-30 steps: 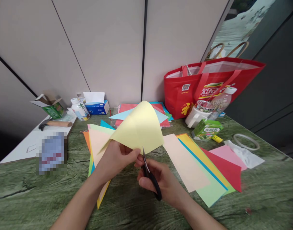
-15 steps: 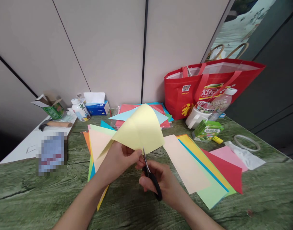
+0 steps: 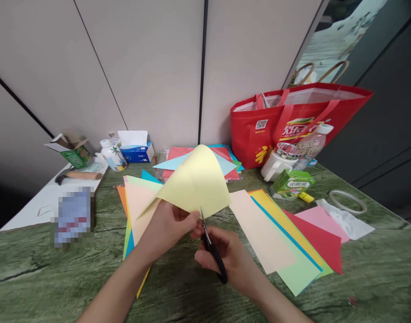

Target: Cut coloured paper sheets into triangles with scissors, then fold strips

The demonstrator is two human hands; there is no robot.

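The left hand (image 3: 173, 222) is closed in a pinch at the lower edge of a pale yellow sheet (image 3: 202, 179), thumb near that edge and the other fingers partly hidden by the paper. The sheet is held above the bench (image 3: 40, 282), bowed into a curve with its rounded top toward the wall (image 3: 158, 67); its left corner hangs over a fan of coloured paper (image 3: 141, 190). The right hand (image 3: 225, 255) is curled around the black handles of a pair of scissors (image 3: 212, 251); which fingers sit in the loops I cannot tell. The 2 blades point up and away, their tips against the sheet's lower edge, just beside the left thumb, and they look nearly together. To the right lies a second fan of paper (image 3: 259, 233), in peach, green, blue, yellow and red, with a pink sheet (image 3: 321, 220) and a crumpled white wrapper (image 3: 355, 226) at its far side. Behind the yellow sheet, a light blue piece (image 3: 172, 160) rests on a red and blue stack (image 3: 222, 154). A red bag (image 3: 249, 143) stands at the back right, with a white mug (image 3: 271, 167), a clear bottle (image 3: 311, 146) and a green carton (image 3: 293, 184) before it. A blue tissue box (image 3: 138, 152) and a white bottle (image 3: 114, 155) stand side by side at the back left.
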